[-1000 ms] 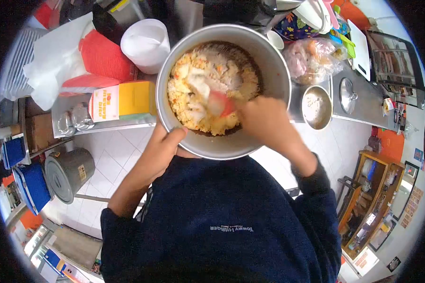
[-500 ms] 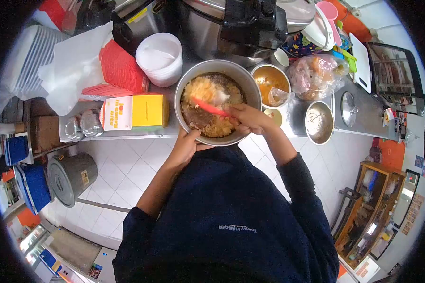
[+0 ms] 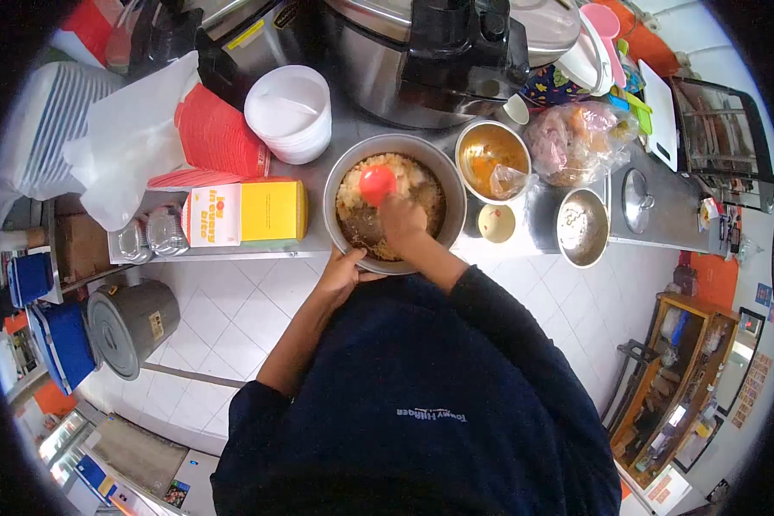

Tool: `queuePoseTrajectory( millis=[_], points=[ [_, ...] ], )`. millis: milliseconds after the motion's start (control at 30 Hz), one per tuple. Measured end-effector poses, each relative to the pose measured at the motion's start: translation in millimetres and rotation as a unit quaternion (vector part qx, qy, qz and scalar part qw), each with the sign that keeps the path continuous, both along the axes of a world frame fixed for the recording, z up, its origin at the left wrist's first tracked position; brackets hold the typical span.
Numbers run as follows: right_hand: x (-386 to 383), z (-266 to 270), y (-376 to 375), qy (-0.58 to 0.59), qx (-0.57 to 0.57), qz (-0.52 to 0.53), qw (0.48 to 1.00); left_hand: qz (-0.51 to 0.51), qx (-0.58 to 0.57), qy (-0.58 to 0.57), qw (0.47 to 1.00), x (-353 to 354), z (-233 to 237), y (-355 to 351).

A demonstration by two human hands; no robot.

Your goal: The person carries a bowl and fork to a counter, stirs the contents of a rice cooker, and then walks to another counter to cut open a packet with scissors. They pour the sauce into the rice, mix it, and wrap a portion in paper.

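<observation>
One round mixing bowl [image 3: 336,225] of brushed steel sits at the near edge of the steel worktop [image 3: 311,168], about midway along it, directly in front of the person. It is deep and smooth-walled and holds a lumpy, grainy rice mixture [image 3: 408,179], pale yellow with white pieces and a darker brown patch on the near side.

One red spoon [image 3: 376,183], smooth and plastic-looking with a rounded blade, stands over the mixture. The right hand [image 3: 402,220] is inside the bowl, fingers curled tight around the spoon's handle, back of the hand uppermost. The left hand [image 3: 344,271] grips the bowl's near rim: thumb over the lip, the other fingers tucked beneath, out of sight.

Just right of the bowl are two smaller steel bowls: one [image 3: 488,153] with orange liquid toward the far edge, one [image 3: 581,226] with a pale residue farther right. Between them lies one small cream disc [image 3: 495,223].

Just left of the bowl lies one rectangular cardboard box [image 3: 248,211], yellow and white. Behind it stand one white cylindrical plastic tub [image 3: 289,113] and one ribbed red stack [image 3: 219,131], partly under a crumpled white sheet [image 3: 127,138].

At the far edge stands one large steel cooker [image 3: 378,39] with a black latch; to its right slumps one clear bag of food [image 3: 574,136].
</observation>
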State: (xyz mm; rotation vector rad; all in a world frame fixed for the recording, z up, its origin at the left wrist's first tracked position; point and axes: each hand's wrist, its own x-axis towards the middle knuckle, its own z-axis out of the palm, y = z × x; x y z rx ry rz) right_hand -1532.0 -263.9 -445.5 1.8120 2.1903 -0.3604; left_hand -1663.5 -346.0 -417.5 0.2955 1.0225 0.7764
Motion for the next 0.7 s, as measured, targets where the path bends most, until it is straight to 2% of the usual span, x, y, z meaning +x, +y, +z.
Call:
queuePoseTrajectory(
  millis=[67, 133, 233, 267, 333, 367, 433, 500, 567, 600, 633, 667, 700],
  points=[
    [0.5, -18.0, -0.8, -0.031, 0.004, -0.019, 0.999, 0.002, -0.003, -0.017, 1.0, 2.1, 4.7, 0.7],
    [16.4, -16.9, 15.2, -0.015, -0.045, 0.109, 0.993, 0.0, -0.007, -0.007, 1.0, 2.6, 5.0, 0.6],
    [22.8, 58.4, 38.9, 0.014, -0.054, 0.095, 0.994, -0.008, -0.015, 0.014, 1.0, 2.9, 14.5, 4.6],
    [23.2, 60.4, 34.1, 0.013, -0.052, 0.099, 0.994, -0.013, -0.025, 0.025, 0.999, 5.2, 17.6, 5.1],
    [16.1, 60.4, 11.9, 0.011, 0.062, 0.2, 0.978, -0.003, -0.017, 0.017, 1.0, 8.8, 11.6, 5.4],
    [0.7, 10.5, 2.0, 0.008, 0.029, 0.08, 0.996, 0.005, -0.009, 0.009, 1.0, 11.1, 7.5, 5.9],
    [-7.6, -23.7, 6.1, -0.01, 0.007, 0.053, 0.998, 0.011, 0.003, 0.006, 1.0, 13.4, 10.4, 11.1],
    [0.1, -13.7, 12.7, -0.028, -0.017, 0.025, 0.999, 0.007, 0.001, 0.056, 0.998, 14.7, 22.9, 15.0],
    [22.6, 24.7, 28.3, 0.0, 0.025, 0.102, 0.994, -0.145, 0.051, 0.273, 0.95, -3.1, 28.6, 16.7],
    [30.5, 47.5, 34.1, 0.0, 0.036, 0.094, 0.995, -0.214, 0.228, 0.442, 0.84, -13.9, 35.8, 13.4],
    [39.5, 71.4, 31.0, -0.011, -0.037, 0.116, 0.993, -0.303, 0.082, 0.488, 0.814, -9.7, 84.2, 22.2],
    [50.4, 85.3, 24.9, -0.022, -0.11, 0.135, 0.984, -0.335, 0.086, 0.521, 0.781, -13.6, 89.0, 26.4],
    [56.3, 77.3, 17.4, -0.012, -0.09, 0.138, 0.986, -0.343, 0.09, 0.499, 0.791, -0.4, 121.1, 42.2]
  ],
)
